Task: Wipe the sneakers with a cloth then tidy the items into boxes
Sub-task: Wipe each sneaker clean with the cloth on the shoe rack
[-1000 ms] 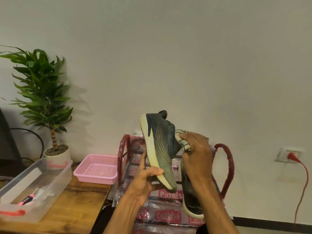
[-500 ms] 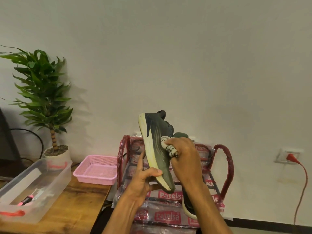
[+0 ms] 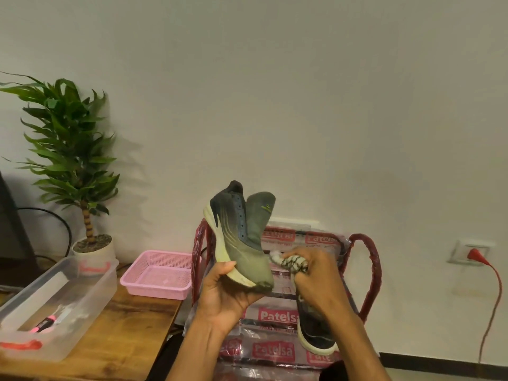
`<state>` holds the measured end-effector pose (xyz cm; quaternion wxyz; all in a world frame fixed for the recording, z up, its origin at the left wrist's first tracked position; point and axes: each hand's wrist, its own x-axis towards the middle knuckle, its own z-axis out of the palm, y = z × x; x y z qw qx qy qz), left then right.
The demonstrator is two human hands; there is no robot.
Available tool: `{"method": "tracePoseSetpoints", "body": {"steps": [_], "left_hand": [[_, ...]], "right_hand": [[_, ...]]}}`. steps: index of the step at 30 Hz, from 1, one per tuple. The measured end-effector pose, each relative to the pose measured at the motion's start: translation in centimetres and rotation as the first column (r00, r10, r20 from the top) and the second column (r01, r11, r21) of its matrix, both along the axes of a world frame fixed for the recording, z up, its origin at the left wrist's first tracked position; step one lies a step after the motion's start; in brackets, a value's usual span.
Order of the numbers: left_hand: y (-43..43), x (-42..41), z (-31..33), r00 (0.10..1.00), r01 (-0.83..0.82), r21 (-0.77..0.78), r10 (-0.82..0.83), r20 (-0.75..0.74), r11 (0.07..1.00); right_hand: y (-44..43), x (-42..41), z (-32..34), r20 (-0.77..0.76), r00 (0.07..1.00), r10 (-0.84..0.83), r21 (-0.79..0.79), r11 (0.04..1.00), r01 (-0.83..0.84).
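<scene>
Our left hand point(image 3: 222, 295) grips the sneaker point(image 3: 239, 237) by its toe, heel up, above the rack point(image 3: 365, 268); our right hand point(image 3: 316, 273) clutches the cloth point(image 3: 291, 262) beside the toe.

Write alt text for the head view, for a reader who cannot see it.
The left hand holds a grey sneaker heel up, while the right hand grips a cloth beside its toe. A second sneaker lies on a red rack; a pink basket and a clear box sit on a table.

Bare left hand point(image 3: 224, 294), right hand point(image 3: 316, 279) (forearms point(image 3: 354, 339) likewise).
</scene>
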<state>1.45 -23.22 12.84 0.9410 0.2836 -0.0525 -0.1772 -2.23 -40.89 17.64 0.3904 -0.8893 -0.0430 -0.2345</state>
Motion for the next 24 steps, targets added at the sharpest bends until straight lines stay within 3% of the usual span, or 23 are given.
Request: {"method": "tracePoseSetpoints", "body": {"steps": [3,6,11,19,24], "left_hand": [[-0.2,0.3,0.2,1.0,0.015,-0.05,-0.015,0.012,0.999],[-0.3,-0.1,0.6,0.994,0.07,-0.115,-0.061,0.087,0.991],[-0.5,-0.8,1.1,0.989,0.104,-0.141,-0.088,0.118,0.985],[-0.8,-0.4,2.1,0.999,0.036,-0.287,-0.026,0.04,0.957],[-0.9,-1.3,1.2,0.995,0.094,-0.295,-0.081,0.056,0.951]], "right_hand": [[1.0,-0.9,0.7,0.151,0.988,0.028,0.182,0.982,-0.056],[2.5,-2.0,0.7,0.252,0.937,0.24,0.124,0.953,-0.277],[2.3,-0.2,0.2,0.223,0.967,0.12,0.116,0.982,-0.149],[2.4,-1.7,2.2,0.31,0.869,0.385,0.105,0.895,-0.434],[2.1,0.0,0.9,0.317,0.91,0.266,0.118,0.942,-0.316]]}}
